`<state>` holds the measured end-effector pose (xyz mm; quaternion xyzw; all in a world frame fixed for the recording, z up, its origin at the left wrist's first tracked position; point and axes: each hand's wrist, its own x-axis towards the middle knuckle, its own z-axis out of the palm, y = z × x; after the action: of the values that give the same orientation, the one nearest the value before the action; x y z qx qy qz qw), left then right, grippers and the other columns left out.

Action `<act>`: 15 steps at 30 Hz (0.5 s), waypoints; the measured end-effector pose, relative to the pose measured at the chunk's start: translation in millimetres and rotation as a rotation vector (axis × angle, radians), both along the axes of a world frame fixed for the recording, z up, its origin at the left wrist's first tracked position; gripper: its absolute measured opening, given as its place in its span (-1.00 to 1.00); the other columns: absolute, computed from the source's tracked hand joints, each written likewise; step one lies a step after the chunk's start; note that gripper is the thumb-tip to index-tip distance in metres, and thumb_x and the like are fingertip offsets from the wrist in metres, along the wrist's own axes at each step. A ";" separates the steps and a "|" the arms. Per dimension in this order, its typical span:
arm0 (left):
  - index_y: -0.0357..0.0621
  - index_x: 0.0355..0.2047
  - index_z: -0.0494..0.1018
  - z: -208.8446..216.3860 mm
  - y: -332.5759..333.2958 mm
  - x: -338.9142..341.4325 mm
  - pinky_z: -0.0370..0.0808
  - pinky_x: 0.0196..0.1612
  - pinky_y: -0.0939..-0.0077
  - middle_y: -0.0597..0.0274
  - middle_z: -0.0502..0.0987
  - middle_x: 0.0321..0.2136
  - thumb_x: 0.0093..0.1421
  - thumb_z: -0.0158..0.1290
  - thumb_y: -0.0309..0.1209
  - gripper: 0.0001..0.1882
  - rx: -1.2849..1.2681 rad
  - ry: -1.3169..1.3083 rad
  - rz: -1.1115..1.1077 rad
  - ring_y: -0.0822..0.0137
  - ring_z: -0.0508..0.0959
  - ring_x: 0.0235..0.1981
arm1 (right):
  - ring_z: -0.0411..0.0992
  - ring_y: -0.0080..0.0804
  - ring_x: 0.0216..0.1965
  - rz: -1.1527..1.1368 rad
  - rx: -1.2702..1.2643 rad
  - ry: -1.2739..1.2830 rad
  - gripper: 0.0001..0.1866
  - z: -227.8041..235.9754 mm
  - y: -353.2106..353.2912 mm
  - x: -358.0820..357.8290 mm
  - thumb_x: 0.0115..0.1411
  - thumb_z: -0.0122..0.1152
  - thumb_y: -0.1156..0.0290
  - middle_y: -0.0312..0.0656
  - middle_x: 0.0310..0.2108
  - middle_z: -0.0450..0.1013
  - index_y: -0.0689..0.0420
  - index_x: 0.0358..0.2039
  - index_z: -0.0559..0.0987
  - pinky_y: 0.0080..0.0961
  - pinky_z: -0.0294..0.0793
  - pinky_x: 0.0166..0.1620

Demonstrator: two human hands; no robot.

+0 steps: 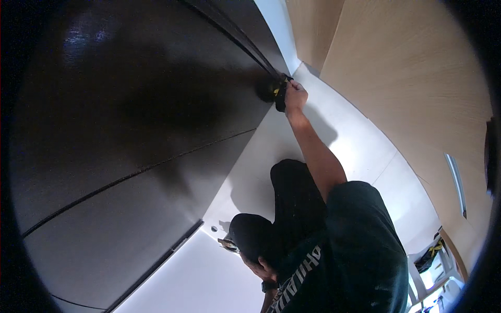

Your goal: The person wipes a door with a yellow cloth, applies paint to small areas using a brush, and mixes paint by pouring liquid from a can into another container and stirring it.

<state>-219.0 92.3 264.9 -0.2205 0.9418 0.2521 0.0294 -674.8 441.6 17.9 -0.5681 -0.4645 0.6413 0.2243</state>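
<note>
My right arm stretches forward to the far corner, where my right hand [296, 96] is closed on a small black object with yellow patches [281, 96]. It is pressed against or very near the edge of a dark glossy panel [156, 104], and its exact kind is not clear. My left hand [257, 267], with a dark watch [269, 286] on the wrist, is low beside my bent knee [250, 235]. The knee and shadow partly cover its fingers. Just beyond it, a small light and brown item [228, 244], perhaps part of a shoe, shows by the knee.
A pale floor [250, 177] lies between the dark panel and a light wood panel [402, 68] on the right. A dark seam [141, 171] crosses the dark panel. At lower right, a black and yellow bundle [430, 255] lies by white chair-like frames [446, 274].
</note>
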 end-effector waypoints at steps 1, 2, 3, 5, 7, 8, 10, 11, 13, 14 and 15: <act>-0.30 0.49 -0.02 -0.5 -0.6 0.1 0.06 0.46 -0.11 -0.31 0.11 0.43 0.40 -0.22 0.27 -0.04 -0.005 -0.004 0.000 -0.27 0.13 0.44 | 0.65 -0.35 -0.29 -0.005 -0.001 -0.002 -0.76 3.2 0.9 0.0 0.23 0.40 0.35 -0.10 -0.31 0.69 0.24 -0.17 0.73 -0.42 0.59 -0.16; -0.30 0.49 -0.02 -0.8 -0.5 0.6 0.06 0.46 -0.11 -0.31 0.12 0.43 0.41 -0.22 0.27 -0.04 -0.009 -0.009 -0.003 -0.27 0.13 0.44 | 0.60 -0.43 -0.32 0.028 0.062 -0.009 -0.75 6.5 2.3 0.3 0.25 0.38 0.37 -0.14 -0.33 0.68 0.27 -0.15 0.72 -0.46 0.56 -0.19; -0.30 0.49 -0.02 -1.0 -0.9 0.2 0.06 0.46 -0.11 -0.31 0.12 0.43 0.41 -0.22 0.26 -0.04 -0.010 -0.011 -0.009 -0.27 0.13 0.44 | 0.55 -0.51 -0.34 0.035 0.105 -0.082 -0.75 9.5 3.7 1.3 0.28 0.35 0.39 -0.18 -0.35 0.66 0.29 -0.13 0.70 -0.49 0.52 -0.22; -0.30 0.49 -0.02 -2.0 -0.9 -0.2 0.06 0.46 -0.11 -0.31 0.12 0.43 0.41 -0.22 0.26 -0.04 0.002 0.000 -0.013 -0.27 0.13 0.44 | 0.55 -0.49 -0.33 0.013 0.069 0.000 -0.75 15.1 5.0 1.9 0.27 0.35 0.38 -0.16 -0.34 0.66 0.29 -0.14 0.71 -0.48 0.53 -0.20; -0.31 0.49 -0.02 -2.7 -1.2 -0.9 0.06 0.46 -0.12 -0.31 0.12 0.43 0.41 -0.22 0.25 -0.05 -0.001 0.001 -0.016 -0.27 0.13 0.44 | 0.56 -0.50 -0.31 0.021 -0.015 0.074 -0.74 18.3 4.5 5.6 0.26 0.36 0.36 -0.14 -0.34 0.67 0.29 -0.15 0.71 -0.48 0.53 -0.17; -0.31 0.49 -0.02 -3.3 -1.4 -1.7 0.06 0.46 -0.12 -0.31 0.12 0.43 0.41 -0.22 0.25 -0.05 -0.003 -0.004 -0.020 -0.27 0.13 0.44 | 0.56 -0.50 -0.31 0.005 -0.002 0.078 -0.74 18.7 5.7 6.1 0.26 0.36 0.36 -0.14 -0.34 0.67 0.29 -0.15 0.71 -0.48 0.53 -0.17; -0.31 0.49 -0.02 -3.8 -1.6 -2.5 0.06 0.46 -0.12 -0.31 0.12 0.43 0.41 -0.22 0.25 -0.05 -0.002 -0.010 -0.031 -0.27 0.13 0.44 | 0.56 -0.49 -0.32 0.046 0.056 -0.067 -0.74 17.3 7.1 5.9 0.26 0.37 0.37 -0.15 -0.33 0.66 0.30 -0.15 0.71 -0.50 0.53 -0.17; -0.31 0.49 -0.02 -3.1 -1.7 -2.0 0.06 0.46 -0.12 -0.31 0.12 0.43 0.41 -0.22 0.24 -0.05 0.004 -0.001 -0.031 -0.27 0.13 0.44 | 0.56 -0.49 -0.32 0.057 0.070 -0.030 -0.74 16.1 7.6 5.6 0.26 0.37 0.37 -0.15 -0.33 0.66 0.30 -0.15 0.71 -0.50 0.53 -0.17; -0.31 0.49 -0.02 -3.0 -1.9 -1.9 0.06 0.46 -0.12 -0.31 0.12 0.43 0.41 -0.22 0.24 -0.06 0.006 0.003 -0.037 -0.27 0.13 0.44 | 0.55 -0.50 -0.32 0.039 0.019 -0.107 -0.75 13.6 10.6 0.8 0.30 0.34 0.39 -0.17 -0.31 0.65 0.31 -0.12 0.70 -0.53 0.52 -0.19; -0.31 0.49 -0.02 -3.1 -1.3 -0.7 0.06 0.46 -0.12 -0.31 0.12 0.43 0.41 -0.22 0.24 -0.06 0.004 0.008 -0.037 -0.27 0.13 0.44 | 0.55 -0.50 -0.32 0.054 -0.013 -0.116 -0.75 12.2 11.6 -1.9 0.30 0.34 0.39 -0.17 -0.31 0.65 0.31 -0.12 0.70 -0.53 0.52 -0.19; -0.31 0.49 -0.02 -3.7 -1.4 -1.0 0.06 0.46 -0.12 -0.31 0.12 0.43 0.41 -0.21 0.23 -0.06 0.003 0.005 -0.035 -0.27 0.13 0.44 | 0.54 -0.51 -0.32 0.007 0.063 0.063 -0.75 11.3 13.3 -5.0 0.31 0.33 0.40 -0.18 -0.30 0.65 0.31 -0.10 0.69 -0.54 0.52 -0.20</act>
<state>-220.0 90.9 261.2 -0.2035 0.9452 0.2534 0.0316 -679.8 454.8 29.2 -0.5387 -0.4791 0.6447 0.2544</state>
